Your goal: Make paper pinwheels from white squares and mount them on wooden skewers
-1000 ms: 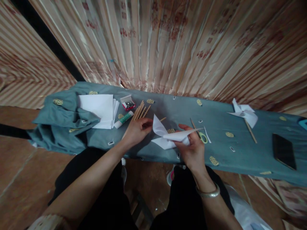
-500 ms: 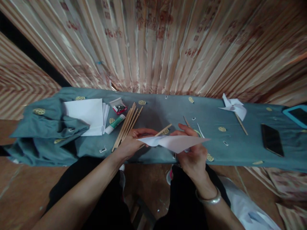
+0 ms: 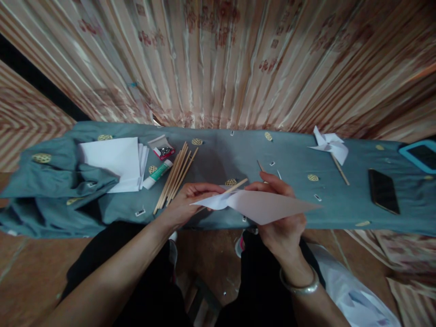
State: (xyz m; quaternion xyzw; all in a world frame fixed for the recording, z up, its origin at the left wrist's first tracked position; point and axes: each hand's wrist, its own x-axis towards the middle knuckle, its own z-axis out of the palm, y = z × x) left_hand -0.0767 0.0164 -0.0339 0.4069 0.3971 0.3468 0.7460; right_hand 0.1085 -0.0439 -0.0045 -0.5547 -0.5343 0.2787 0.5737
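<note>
A white paper pinwheel (image 3: 269,206) is held up over the table's front edge, seen nearly edge-on. A thin wooden stick (image 3: 236,185) runs slantwise behind it. My left hand (image 3: 185,202) is closed round the stick and the paper's left side, its fingertips near the centre. On the other side, my right hand (image 3: 284,229) grips the paper from behind and below; the sheet hides part of its fingers. Whether a pin joins paper and stick cannot be seen.
Left on the cloth-covered table (image 3: 218,156) lie a stack of white paper (image 3: 111,161), an open red box of small metal pins (image 3: 162,149), a glue stick (image 3: 157,174) and several wooden sticks (image 3: 175,177). A pinwheel (image 3: 332,144), a phone (image 3: 384,190) and a blue-framed device (image 3: 420,156) lie right.
The paper's right blade has swung out farther right and shows more of its face. My right hand has shifted slightly right with it; the left keeps its grip. The view has moved a little.
</note>
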